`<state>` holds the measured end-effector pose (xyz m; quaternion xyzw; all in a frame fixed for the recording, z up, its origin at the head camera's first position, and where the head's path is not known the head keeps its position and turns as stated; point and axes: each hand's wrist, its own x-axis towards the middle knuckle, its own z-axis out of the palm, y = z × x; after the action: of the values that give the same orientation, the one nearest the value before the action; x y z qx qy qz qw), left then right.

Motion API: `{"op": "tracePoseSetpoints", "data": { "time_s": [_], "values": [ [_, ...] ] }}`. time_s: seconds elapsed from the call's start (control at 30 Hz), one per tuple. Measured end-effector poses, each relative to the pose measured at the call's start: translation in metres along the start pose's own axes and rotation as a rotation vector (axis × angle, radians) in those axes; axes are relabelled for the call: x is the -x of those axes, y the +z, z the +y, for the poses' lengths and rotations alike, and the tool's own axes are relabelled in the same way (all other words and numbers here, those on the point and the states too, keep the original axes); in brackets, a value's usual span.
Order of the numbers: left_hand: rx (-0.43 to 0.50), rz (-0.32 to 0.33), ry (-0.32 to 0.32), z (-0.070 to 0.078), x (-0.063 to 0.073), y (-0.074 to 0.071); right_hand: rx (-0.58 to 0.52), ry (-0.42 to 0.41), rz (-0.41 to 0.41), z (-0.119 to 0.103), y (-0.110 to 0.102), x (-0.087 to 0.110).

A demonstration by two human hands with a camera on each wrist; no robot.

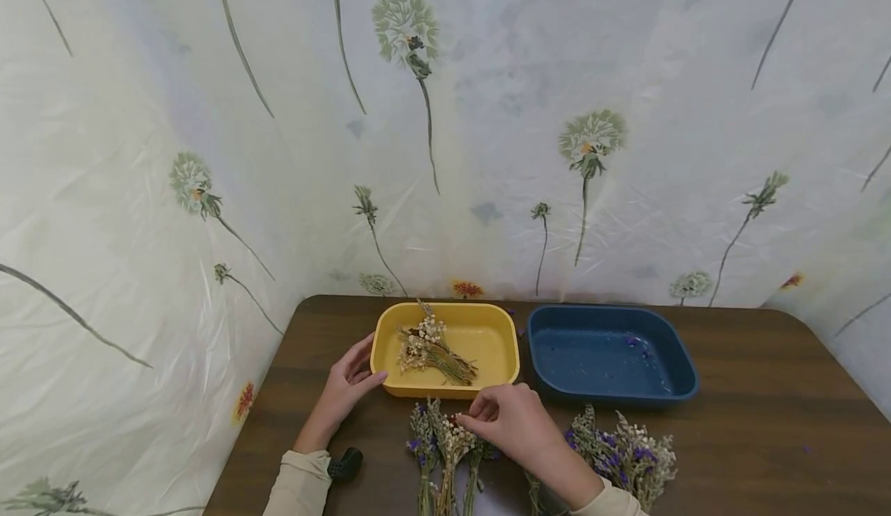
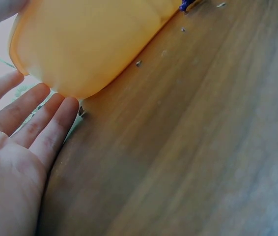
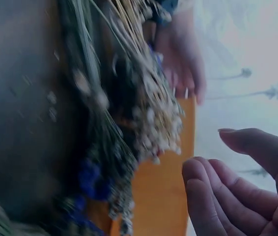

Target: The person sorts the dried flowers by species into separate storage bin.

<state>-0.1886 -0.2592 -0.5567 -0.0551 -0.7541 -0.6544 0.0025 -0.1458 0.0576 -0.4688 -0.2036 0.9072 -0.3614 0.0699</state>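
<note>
My left hand rests at the left end of a yellow tray. Its straight fingertips touch the outer wall, and the thumb lies by the rim. Inside the tray lies a tied bunch of small dried white flowers. My right hand hovers over bunches in front of the tray, its fingers loosely bent. The right wrist view shows a gap between thumb and fingers with nothing held. Nearest that hand is a white-flowered dried bunch, with a purple-flecked bunch on its left and greenish stems on its right.
A blue tray with a few purple petals stands right of the yellow one. More dried purple and white flowers lie partly behind the right forearm. Crumbs dot the brown table. A flower-printed curtain hangs behind.
</note>
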Motion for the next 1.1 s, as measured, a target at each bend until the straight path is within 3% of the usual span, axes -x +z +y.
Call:
{"op": "tracePoseSetpoints", "data": {
  "time_s": [0.13,0.3,0.6,0.9,1.1],
  "values": [
    [-0.007,0.008,0.003,0.000,0.000,0.001,0.005,0.036,-0.062,-0.001,0.008,0.015],
    [-0.011,0.012,-0.003,0.000,0.000,0.001,-0.098,0.096,-0.171,0.000,0.019,0.026],
    [0.001,0.007,-0.018,-0.001,0.000,-0.001,-0.228,0.184,-0.278,0.010,0.032,0.033],
    [-0.003,0.008,-0.020,-0.001,0.000,0.000,-0.317,0.209,-0.310,0.015,0.043,0.039],
    [0.000,0.004,-0.016,-0.001,0.000,0.000,-0.436,0.260,-0.349,0.020,0.048,0.038]
  ]
}}
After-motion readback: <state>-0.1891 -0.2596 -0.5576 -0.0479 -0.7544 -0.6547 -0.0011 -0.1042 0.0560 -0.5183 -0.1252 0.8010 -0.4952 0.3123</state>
